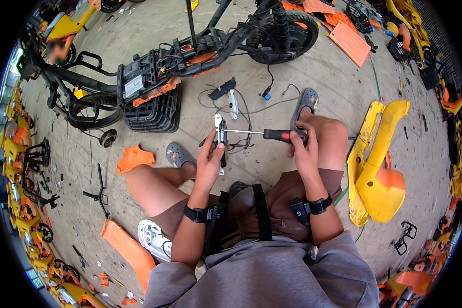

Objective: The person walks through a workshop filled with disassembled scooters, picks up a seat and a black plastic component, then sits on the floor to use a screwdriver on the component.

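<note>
Between my knees, my left hand (209, 155) grips a narrow silver-and-black bracket-like part (221, 134), held lengthwise away from me. My right hand (304, 149) is closed around the black and red handle of a screwdriver (251, 133). Its long metal shaft points left, and the tip meets the bracket part near its upper half. Whether the tip sits in a screw is too small to tell. Just beyond, a similar silver bracket (233, 104) lies on the floor beside a black elongated part (222, 89) and loose thin cables (249, 120).
A stripped scooter frame (190, 49) lies ahead, with a black crate (154, 110) under it. Yellow body panels (377, 174) lie at my right. Orange panels (128, 251) and a black forked rod (101, 190) are at my left. More scooters and panels line both sides.
</note>
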A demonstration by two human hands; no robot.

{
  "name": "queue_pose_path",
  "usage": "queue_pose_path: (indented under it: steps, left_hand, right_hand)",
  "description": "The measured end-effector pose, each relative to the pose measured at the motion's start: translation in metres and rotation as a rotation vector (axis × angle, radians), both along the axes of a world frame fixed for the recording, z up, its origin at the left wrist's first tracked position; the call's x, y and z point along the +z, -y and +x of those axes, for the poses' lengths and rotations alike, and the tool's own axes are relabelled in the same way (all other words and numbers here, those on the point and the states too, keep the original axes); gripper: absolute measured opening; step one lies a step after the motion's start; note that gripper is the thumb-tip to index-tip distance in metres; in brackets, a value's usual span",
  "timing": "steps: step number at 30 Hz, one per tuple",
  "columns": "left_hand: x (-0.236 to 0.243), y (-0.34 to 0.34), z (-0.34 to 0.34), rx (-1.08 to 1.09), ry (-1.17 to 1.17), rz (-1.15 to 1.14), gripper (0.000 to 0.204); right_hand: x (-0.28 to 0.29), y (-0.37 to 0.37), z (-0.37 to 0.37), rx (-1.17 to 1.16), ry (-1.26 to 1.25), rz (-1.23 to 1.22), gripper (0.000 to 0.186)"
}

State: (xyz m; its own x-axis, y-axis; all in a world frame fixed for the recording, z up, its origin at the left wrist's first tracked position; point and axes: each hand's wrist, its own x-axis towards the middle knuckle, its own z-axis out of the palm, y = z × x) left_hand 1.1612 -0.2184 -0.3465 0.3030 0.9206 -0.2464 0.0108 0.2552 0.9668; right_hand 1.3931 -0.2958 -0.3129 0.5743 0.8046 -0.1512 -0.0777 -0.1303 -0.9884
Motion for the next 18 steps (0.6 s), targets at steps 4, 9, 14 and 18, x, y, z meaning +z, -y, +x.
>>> queue_pose_path:
  steps: [4,9,14,18]
  left_hand:
    - [-0.004,0.0,-0.001,0.024,0.044,-0.005,0.047]
    - [-0.001,-0.001,-0.001,-0.008,-0.011,0.003,0.047]
    - [-0.004,-0.001,0.0,0.001,0.013,-0.015,0.048]
    - [0.013,0.0,0.003,0.054,-0.029,-0.078,0.048]
  right_hand:
    - [0.004,0.001,-0.001,0.018,-0.067,-0.039,0.028]
    - [0.001,0.0,-0.002,0.0,0.011,-0.002,0.027]
    - [0.007,0.0,0.003,0.061,0.01,-0.106,0.031]
    - [-0.008,0.005,0.002,0.064,0.018,0.047,0.035]
